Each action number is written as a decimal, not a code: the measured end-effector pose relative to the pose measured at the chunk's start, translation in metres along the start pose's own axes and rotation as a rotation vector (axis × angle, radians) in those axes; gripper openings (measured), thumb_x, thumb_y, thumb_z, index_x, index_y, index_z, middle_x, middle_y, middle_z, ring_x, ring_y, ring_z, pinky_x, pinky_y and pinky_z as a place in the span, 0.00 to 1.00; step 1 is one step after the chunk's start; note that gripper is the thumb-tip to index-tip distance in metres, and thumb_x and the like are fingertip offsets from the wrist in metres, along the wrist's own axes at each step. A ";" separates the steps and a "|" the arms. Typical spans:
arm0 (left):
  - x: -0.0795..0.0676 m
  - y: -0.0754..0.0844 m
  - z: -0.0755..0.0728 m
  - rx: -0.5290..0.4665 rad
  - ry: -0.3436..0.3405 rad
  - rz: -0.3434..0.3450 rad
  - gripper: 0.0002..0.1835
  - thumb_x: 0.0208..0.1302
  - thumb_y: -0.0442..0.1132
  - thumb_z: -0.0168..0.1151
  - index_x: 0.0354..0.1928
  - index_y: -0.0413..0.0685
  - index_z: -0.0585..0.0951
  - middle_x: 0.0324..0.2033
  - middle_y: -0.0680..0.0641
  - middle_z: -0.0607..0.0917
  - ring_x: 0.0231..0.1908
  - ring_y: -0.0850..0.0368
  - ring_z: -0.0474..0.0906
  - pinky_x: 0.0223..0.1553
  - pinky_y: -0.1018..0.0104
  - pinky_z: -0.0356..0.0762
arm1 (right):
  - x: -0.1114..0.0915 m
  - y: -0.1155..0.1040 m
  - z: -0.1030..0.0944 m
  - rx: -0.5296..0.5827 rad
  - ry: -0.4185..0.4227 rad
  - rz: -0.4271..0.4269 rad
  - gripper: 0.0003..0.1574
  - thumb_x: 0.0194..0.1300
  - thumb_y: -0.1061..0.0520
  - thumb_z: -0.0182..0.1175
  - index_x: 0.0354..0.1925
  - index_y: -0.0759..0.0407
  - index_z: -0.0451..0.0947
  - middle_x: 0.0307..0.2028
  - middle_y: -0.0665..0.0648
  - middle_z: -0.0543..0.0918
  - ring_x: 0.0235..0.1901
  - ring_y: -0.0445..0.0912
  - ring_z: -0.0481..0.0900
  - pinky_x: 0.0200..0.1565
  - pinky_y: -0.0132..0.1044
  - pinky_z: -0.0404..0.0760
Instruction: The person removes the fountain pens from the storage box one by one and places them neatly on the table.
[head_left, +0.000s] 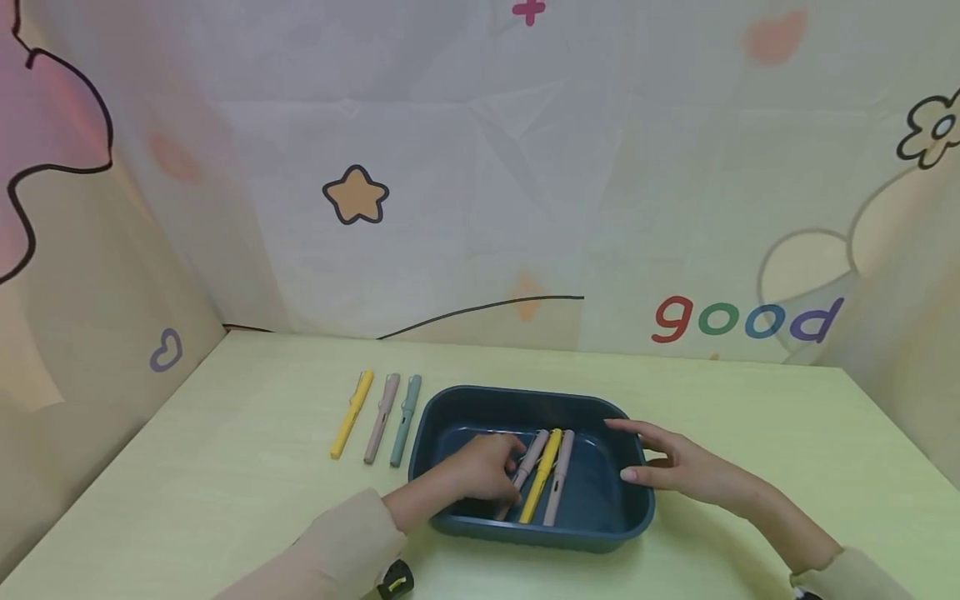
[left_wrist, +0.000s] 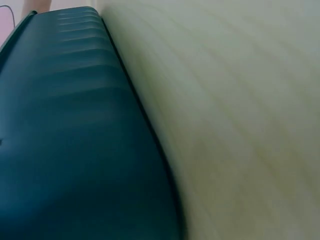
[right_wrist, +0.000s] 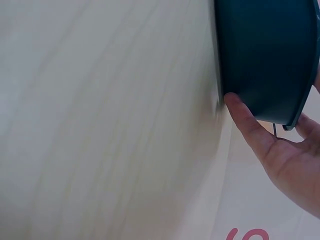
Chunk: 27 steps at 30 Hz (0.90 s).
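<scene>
A dark blue plastic bin [head_left: 607, 533] stands on the table with pens inside. My left hand [head_left: 487, 467] reaches over its near wall, fingers curled at the leftmost lilac pen [head_left: 530, 460], gripping it; the hand covers part of that pen. Beside it in the bin lie a yellow pen [head_left: 542, 475] and another lilac pen [head_left: 559, 479]. My right hand [head_left: 686, 468] holds the bin's right end, thumb and fingers at the rim. In the right wrist view, a finger of this hand [right_wrist: 292, 165] presses the bin's outer wall [right_wrist: 265, 55] low down.
Left of the bin, a yellow pen [head_left: 352, 415], a lilac pen [head_left: 382, 418] and a teal pen [head_left: 406, 421] lie side by side on the pale table [head_left: 247, 467]. A printed cloth [head_left: 480, 200] hangs behind the table's far edge.
</scene>
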<state>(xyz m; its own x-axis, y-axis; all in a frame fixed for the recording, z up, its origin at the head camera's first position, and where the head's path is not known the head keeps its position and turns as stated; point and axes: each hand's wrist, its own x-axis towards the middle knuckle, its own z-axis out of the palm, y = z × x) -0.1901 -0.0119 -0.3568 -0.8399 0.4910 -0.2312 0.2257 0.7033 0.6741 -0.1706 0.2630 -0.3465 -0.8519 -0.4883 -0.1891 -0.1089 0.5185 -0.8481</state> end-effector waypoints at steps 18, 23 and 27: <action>-0.004 0.005 0.002 -0.017 0.011 -0.022 0.24 0.45 0.26 0.66 0.49 0.34 0.76 0.22 0.50 0.74 0.14 0.61 0.74 0.15 0.72 0.72 | 0.001 0.002 -0.001 0.014 -0.014 -0.013 0.40 0.63 0.54 0.55 0.69 0.57 0.50 0.66 0.74 0.46 0.62 0.75 0.42 0.51 0.57 0.70; -0.005 0.004 -0.001 -0.060 0.034 -0.006 0.26 0.45 0.26 0.66 0.51 0.35 0.75 0.26 0.50 0.74 0.17 0.60 0.74 0.17 0.71 0.74 | 0.001 0.002 -0.001 0.011 -0.007 -0.013 0.40 0.64 0.53 0.55 0.68 0.57 0.50 0.66 0.73 0.46 0.62 0.74 0.42 0.51 0.58 0.70; -0.006 0.002 -0.001 -0.113 0.041 -0.007 0.28 0.45 0.26 0.67 0.53 0.36 0.74 0.26 0.49 0.74 0.17 0.59 0.74 0.18 0.70 0.75 | 0.001 0.002 0.000 0.011 -0.006 -0.007 0.40 0.63 0.53 0.56 0.68 0.57 0.51 0.66 0.73 0.46 0.62 0.74 0.42 0.51 0.58 0.70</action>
<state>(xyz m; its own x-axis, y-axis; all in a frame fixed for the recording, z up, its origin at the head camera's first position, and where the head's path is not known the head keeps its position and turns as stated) -0.1850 -0.0139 -0.3532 -0.8614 0.4631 -0.2088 0.1644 0.6430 0.7480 -0.1717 0.2639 -0.3487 -0.8479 -0.4963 -0.1866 -0.1087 0.5072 -0.8549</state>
